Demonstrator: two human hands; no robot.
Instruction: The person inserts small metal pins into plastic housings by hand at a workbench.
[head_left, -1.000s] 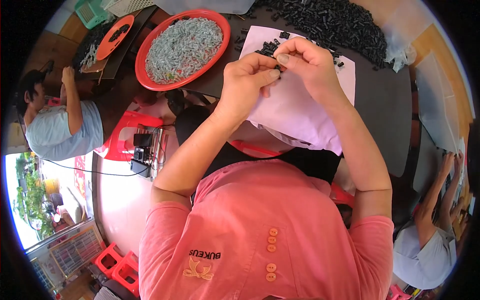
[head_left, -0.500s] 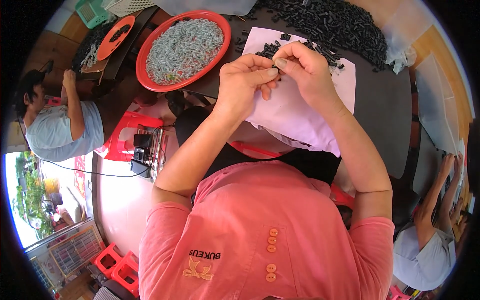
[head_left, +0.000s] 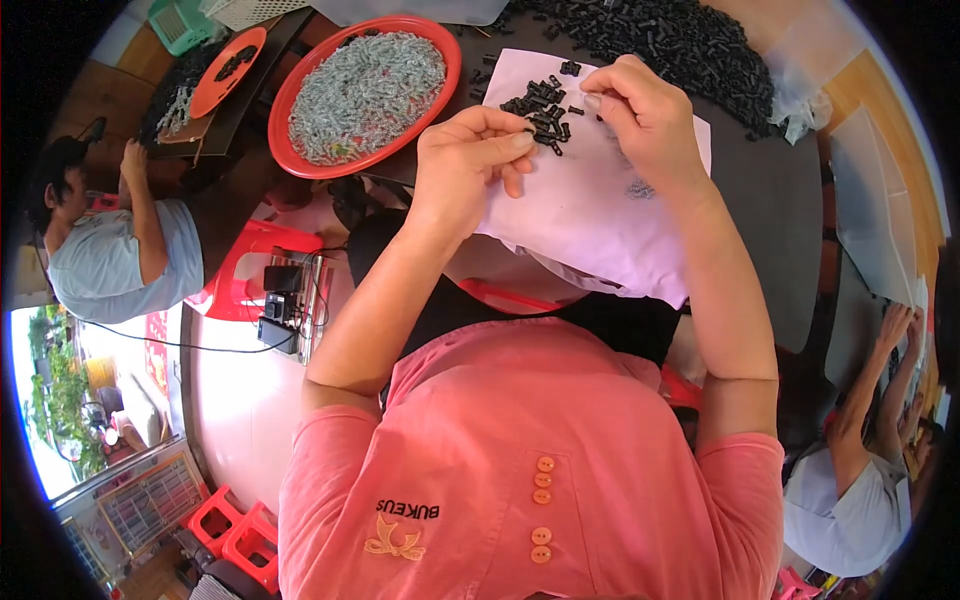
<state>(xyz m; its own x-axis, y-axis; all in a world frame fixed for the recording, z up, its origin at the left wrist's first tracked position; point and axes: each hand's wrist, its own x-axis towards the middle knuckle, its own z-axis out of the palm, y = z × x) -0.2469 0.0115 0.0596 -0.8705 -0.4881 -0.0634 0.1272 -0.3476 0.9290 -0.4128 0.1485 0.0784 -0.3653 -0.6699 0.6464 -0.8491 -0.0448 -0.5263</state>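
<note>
My left hand (head_left: 462,165) is over the pale pink cloth (head_left: 575,230), thumb and forefinger pinched on a small black plastic piece (head_left: 528,131), mostly covered by the fingertips. Just beyond those fingertips lies a loose heap of similar black pieces (head_left: 540,103) on the cloth. To the right of the heap, my right hand (head_left: 645,115) has its thumb and forefinger closed together. What they hold, if anything, is too small to make out. A small patch of grey bits (head_left: 640,189) lies on the cloth below the right wrist.
A red round tray (head_left: 453,75) full of clear small parts stands at the left on the dark table (head_left: 765,210). A large mound of black pieces (head_left: 660,40) covers the far side, beside a crumpled plastic bag (head_left: 803,118). Other people (head_left: 125,250) sit left and right.
My hands were together at the fingertips and have moved apart. The right hand shifted right, the left slightly left, uncovering the black heap and the grey bits on the cloth.
</note>
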